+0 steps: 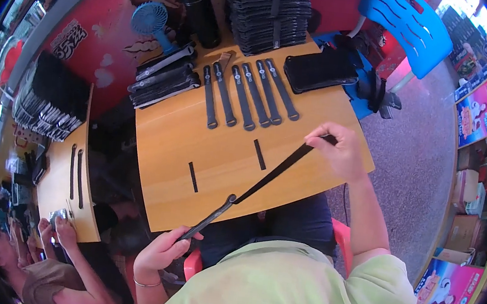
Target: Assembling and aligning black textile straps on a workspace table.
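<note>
My left hand (165, 247) is closed on the lower end of a dark strap (210, 215), near the table's front edge. A small ring (231, 199) sits at that strap's upper end. From the ring a black band (277, 174) runs up to the right, stretched straight, and my right hand (338, 150) pinches its far end above the table's right side. Beneath, two short black strips (193, 176) lie apart on the wooden table (167, 144). Farther back, several finished-looking dark straps (243, 95) with ringed ends lie side by side.
A tall stack of black straps (263, 17), a black bottle (201, 17), a blue fan (150, 20), strap bundles (168, 79) and a black pouch-like pile (320, 71) line the back. At left, a co-worker's hands (60, 230) work at another table. A blue chair (411, 27) stands back right.
</note>
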Motion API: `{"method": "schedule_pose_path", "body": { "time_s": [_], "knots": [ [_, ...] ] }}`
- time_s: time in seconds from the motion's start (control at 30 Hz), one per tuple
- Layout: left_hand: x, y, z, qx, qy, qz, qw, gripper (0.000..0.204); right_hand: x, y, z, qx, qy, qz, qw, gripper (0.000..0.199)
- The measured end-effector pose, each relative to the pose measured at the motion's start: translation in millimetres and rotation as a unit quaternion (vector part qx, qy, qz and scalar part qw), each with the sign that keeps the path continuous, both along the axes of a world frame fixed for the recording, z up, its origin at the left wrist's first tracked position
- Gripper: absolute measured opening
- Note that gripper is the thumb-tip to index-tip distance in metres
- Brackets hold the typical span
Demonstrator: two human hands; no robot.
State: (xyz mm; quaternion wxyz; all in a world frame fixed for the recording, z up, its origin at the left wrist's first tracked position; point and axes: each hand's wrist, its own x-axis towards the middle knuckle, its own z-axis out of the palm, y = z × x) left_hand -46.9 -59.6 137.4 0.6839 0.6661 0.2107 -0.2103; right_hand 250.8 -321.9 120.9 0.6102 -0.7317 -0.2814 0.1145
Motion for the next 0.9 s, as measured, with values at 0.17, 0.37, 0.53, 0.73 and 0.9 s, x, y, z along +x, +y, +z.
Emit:
{"method": "schedule_pose_path", "body": {
  "time_s": [0.17, 0.37, 0.53, 0.73, 0.9],
  "knots": [
    [-16.7, 23.9, 0.8, 0.024, -0.036, 0.003, 0.999, 0.023, 32.0, -17.5, 21.4, 0.003, -0.174, -0.197, 0.965, 0.005],
    [-41.9, 49.9, -30.1, -0.15, -0.158, 0.352, 0.91, 0.036, 29.6, 10.2, 40.4, 0.021, -0.159, -0.147, 0.976, 0.005],
    [-23.4, 48.2, -47.5, -0.31, -0.259, 0.433, 0.806, 0.038, 6.6, 84.8, 40.3, -0.002, -0.073, -0.087, 0.994, 0.004],
    [-14.1, 46.9, -48.4, -0.329, -0.388, 0.438, 0.741, 0.045, -25.8, 196.1, 29.1, 0.119, -0.286, 0.025, 0.95, 0.007],
    [-17.6, 48.9, -50.1, -0.336, -0.404, 0.452, 0.721, 0.045, -60.5, 255.8, -20.2, 0.067, -0.447, 0.147, 0.88, 0.007]
  ]
}}
